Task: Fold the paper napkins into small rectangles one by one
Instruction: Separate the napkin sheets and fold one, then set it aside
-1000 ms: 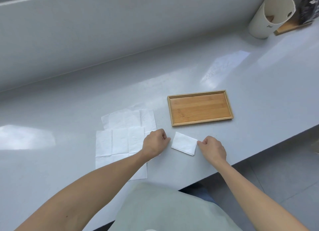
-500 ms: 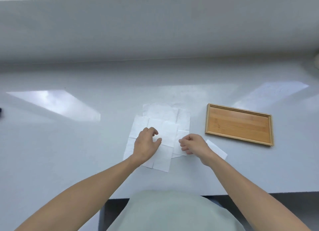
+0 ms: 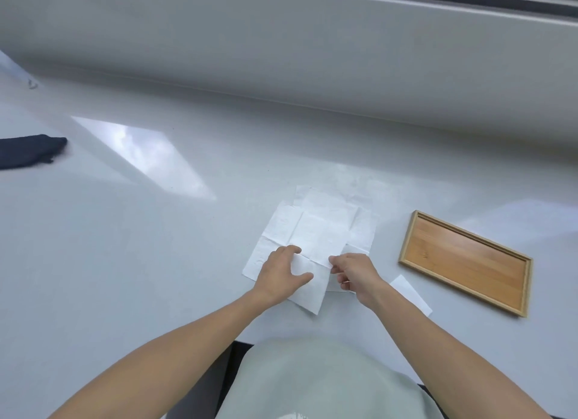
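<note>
A loose pile of unfolded white paper napkins (image 3: 319,231) lies flat on the grey counter in front of me. My left hand (image 3: 281,273) rests on the near part of the top napkin, fingers spread and pressing it down. My right hand (image 3: 353,271) pinches the right edge of that top napkin between thumb and fingers. A small folded napkin rectangle (image 3: 411,295) lies on the counter just right of my right wrist, partly hidden by my forearm.
An empty bamboo tray (image 3: 406,240) sits to the right of the napkins. A dark cloth item (image 3: 28,151) lies at the far left edge. The counter (image 3: 156,246) meets a grey wall ledge behind; its front edge runs near my body.
My right hand left the folded rectangle and moved left to the napkin pile, where it now pinches the top napkin's edge. My left hand settled on that napkin. The view swung left.
</note>
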